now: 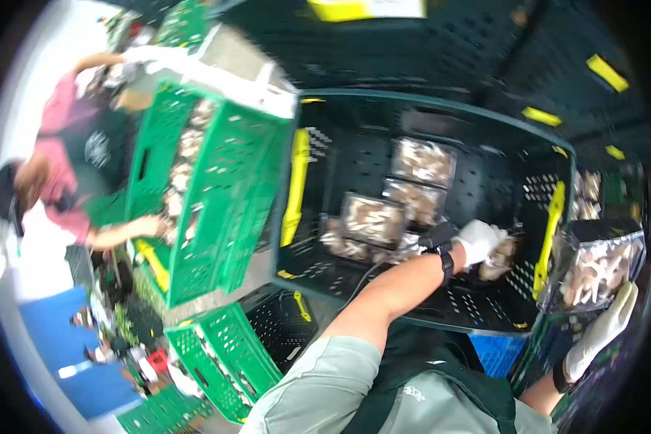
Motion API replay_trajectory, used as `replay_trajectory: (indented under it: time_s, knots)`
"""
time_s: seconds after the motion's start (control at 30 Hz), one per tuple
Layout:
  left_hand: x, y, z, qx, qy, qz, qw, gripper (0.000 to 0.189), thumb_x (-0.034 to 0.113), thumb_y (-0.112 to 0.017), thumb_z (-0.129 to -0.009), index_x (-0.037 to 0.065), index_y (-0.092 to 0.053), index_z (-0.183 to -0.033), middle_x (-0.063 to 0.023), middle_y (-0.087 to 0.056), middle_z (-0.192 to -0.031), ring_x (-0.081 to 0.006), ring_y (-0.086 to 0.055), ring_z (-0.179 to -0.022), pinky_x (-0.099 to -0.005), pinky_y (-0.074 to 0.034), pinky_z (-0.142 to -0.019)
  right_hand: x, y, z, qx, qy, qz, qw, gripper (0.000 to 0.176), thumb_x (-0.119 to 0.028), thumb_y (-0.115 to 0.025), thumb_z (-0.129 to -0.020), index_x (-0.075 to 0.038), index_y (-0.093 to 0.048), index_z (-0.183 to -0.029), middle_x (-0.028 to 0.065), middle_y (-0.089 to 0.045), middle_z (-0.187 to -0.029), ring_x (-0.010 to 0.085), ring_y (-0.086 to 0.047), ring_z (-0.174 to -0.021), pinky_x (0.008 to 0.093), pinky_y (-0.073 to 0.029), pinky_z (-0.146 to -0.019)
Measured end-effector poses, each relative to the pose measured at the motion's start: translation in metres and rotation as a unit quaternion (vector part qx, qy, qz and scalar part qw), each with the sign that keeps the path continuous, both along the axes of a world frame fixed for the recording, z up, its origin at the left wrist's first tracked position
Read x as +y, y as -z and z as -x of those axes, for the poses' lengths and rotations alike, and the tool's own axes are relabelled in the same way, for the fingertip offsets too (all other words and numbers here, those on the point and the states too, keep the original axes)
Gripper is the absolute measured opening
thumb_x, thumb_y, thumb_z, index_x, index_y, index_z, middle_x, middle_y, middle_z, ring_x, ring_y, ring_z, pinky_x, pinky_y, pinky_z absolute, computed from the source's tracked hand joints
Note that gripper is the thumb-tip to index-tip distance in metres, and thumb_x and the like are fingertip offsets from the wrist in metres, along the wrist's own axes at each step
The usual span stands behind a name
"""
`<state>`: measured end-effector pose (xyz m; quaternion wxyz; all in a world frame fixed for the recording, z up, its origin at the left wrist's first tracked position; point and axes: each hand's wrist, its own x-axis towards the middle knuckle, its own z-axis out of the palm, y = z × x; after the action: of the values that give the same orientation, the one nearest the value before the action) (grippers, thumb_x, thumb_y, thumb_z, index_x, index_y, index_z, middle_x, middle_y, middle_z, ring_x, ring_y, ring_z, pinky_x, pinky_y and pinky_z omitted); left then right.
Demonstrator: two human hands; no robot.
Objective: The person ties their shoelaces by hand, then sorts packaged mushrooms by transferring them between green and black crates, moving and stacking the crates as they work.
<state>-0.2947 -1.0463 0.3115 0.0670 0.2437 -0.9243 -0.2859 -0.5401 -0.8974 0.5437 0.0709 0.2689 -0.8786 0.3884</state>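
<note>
My left hand [481, 242], in a white glove, reaches into the dark crate [427, 101]. Its fingers close over a pack of mushrooms [496, 262] at the crate's right end, partly hidden by the hand. On the right, my gloved right hand [604, 329] supports another clear-wrapped mushroom pack [597, 275], its fingers along the pack's lower right side. This pack is tilted beside the crate's outer right wall. Within the crate lie several more packs, including an upper pack [424, 162], a middle pack [415, 201] and a front pack [374, 219].
Left of the crate, a person [58, 166] reaches into a tilted-looking green crate [246, 188] of mushrooms. A lower green crate [224, 358] stands near my left side. Dark crates with yellow tags [607, 72] line the far side. Packs [587, 186] show at far right.
</note>
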Motion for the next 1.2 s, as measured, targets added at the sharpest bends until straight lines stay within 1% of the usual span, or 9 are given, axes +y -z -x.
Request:
replay_trajectory:
  time_s: [0.17, 0.23, 0.3, 0.57, 0.7, 0.83, 1.03, 1.1, 1.2]
  knots:
    - [-0.028, -0.159, -0.115, 0.246, -0.346, 0.057, 0.904, 0.009, 0.017, -0.054, -0.088, 0.008, -0.055, -0.089, -0.0107, -0.057, -0.072, -0.0273, -0.060, -0.059, -0.0361, -0.048, -0.051, -0.062, -0.017, -0.072, -0.217, -0.077, 0.186, 0.955, 0.050, -0.031, -0.047, -0.099, 0.003, -0.044, -0.134, 0.0130, -0.050, -0.134, 0.0202, -0.049, -0.119, 0.0303, -0.037, -0.102]
    - [-0.013, -0.218, -0.202, 0.160, -0.432, 0.054, 0.886, 0.011, 0.016, -0.054, -0.092, 0.007, -0.060, -0.094, -0.0152, -0.057, -0.080, -0.0314, -0.060, -0.070, -0.0373, -0.048, -0.058, -0.084, -0.016, -0.128, -0.297, -0.194, 0.180, 0.917, 0.048, -0.031, -0.048, -0.098, 0.003, -0.046, -0.131, 0.0124, -0.051, -0.130, 0.0194, -0.050, -0.115, 0.0300, -0.039, -0.098]
    - [0.026, -0.262, -0.284, 0.291, -0.615, -0.033, 0.732, 0.017, 0.018, -0.059, -0.091, 0.005, -0.054, -0.082, -0.0173, -0.054, -0.067, -0.0309, -0.052, -0.056, -0.0383, -0.043, -0.053, -0.106, -0.017, -0.203, -0.395, -0.316, 0.155, 0.848, 0.045, -0.031, -0.049, -0.097, 0.002, -0.048, -0.127, 0.0117, -0.053, -0.125, 0.0187, -0.051, -0.110, 0.0297, -0.040, -0.095]
    - [0.344, -0.366, -0.553, -0.009, -0.910, 0.237, 0.340, 0.013, 0.009, -0.058, -0.091, 0.002, -0.057, -0.081, -0.0063, -0.053, -0.067, -0.0142, -0.044, -0.059, -0.0297, -0.041, -0.056, -0.108, -0.047, -0.600, -0.546, -0.671, 0.004, 0.502, 0.037, -0.031, -0.052, -0.094, 0.000, -0.056, -0.114, 0.0093, -0.059, -0.106, 0.0157, -0.056, -0.094, 0.0283, -0.046, -0.082]
    - [0.513, -0.371, -0.618, -0.136, -0.927, 0.235, 0.258, 0.013, 0.009, -0.059, -0.091, -0.001, -0.055, -0.083, -0.0104, -0.051, -0.065, -0.0162, -0.042, -0.057, -0.0308, -0.041, -0.055, -0.024, -0.077, -0.831, -0.450, -0.811, 0.054, 0.371, 0.034, -0.031, -0.054, -0.092, -0.001, -0.060, -0.107, 0.0081, -0.062, -0.097, 0.0142, -0.058, -0.086, 0.0276, -0.049, -0.076]
    - [0.609, -0.335, -0.657, -0.189, -0.936, 0.124, 0.270, 0.014, 0.009, -0.063, -0.088, 0.001, -0.054, -0.081, -0.0131, -0.050, -0.064, -0.0175, -0.042, -0.056, -0.0288, -0.042, -0.055, 0.091, -0.055, -0.969, -0.282, -0.922, 0.029, 0.264, 0.019, -0.030, -0.063, -0.086, -0.011, -0.063, -0.087, 0.0122, -0.062, -0.073, 0.0302, -0.062, -0.066, 0.0374, -0.048, -0.061]
    - [0.665, -0.238, -0.686, -0.159, -0.925, -0.084, 0.335, 0.018, 0.015, -0.067, -0.085, 0.002, -0.055, -0.078, -0.0146, -0.055, -0.067, -0.0261, -0.047, -0.055, -0.0316, -0.044, -0.055, 0.167, 0.081, -1.057, -0.043, -0.995, 0.049, -0.080, 0.034, -0.044, -0.065, -0.075, -0.011, -0.064, -0.081, 0.0126, -0.060, -0.070, 0.0330, -0.060, -0.071, 0.0431, -0.046, -0.063]
    - [0.648, -0.177, -0.696, -0.025, -0.934, -0.027, 0.354, 0.020, 0.018, -0.067, -0.085, 0.002, -0.056, -0.079, -0.0145, -0.056, -0.065, -0.0290, -0.050, -0.054, -0.0338, -0.044, -0.054, 0.177, 0.137, -1.054, 0.031, -0.995, -0.012, -0.097, 0.036, -0.045, -0.067, -0.071, -0.011, -0.066, -0.082, 0.0093, -0.062, -0.081, 0.0295, -0.059, -0.080, 0.0415, -0.048, -0.067]
    - [0.616, -0.091, -0.710, -0.121, -0.916, -0.055, 0.379, 0.019, 0.021, -0.063, -0.087, 0.002, -0.058, -0.084, -0.0166, -0.062, -0.081, -0.0339, -0.059, -0.075, -0.0399, -0.047, -0.068, 0.170, 0.190, -1.030, 0.161, -0.986, 0.027, -0.030, 0.039, -0.044, -0.067, -0.072, -0.011, -0.066, -0.093, 0.0090, -0.059, -0.095, 0.0280, -0.055, -0.092, 0.0408, -0.047, -0.077]
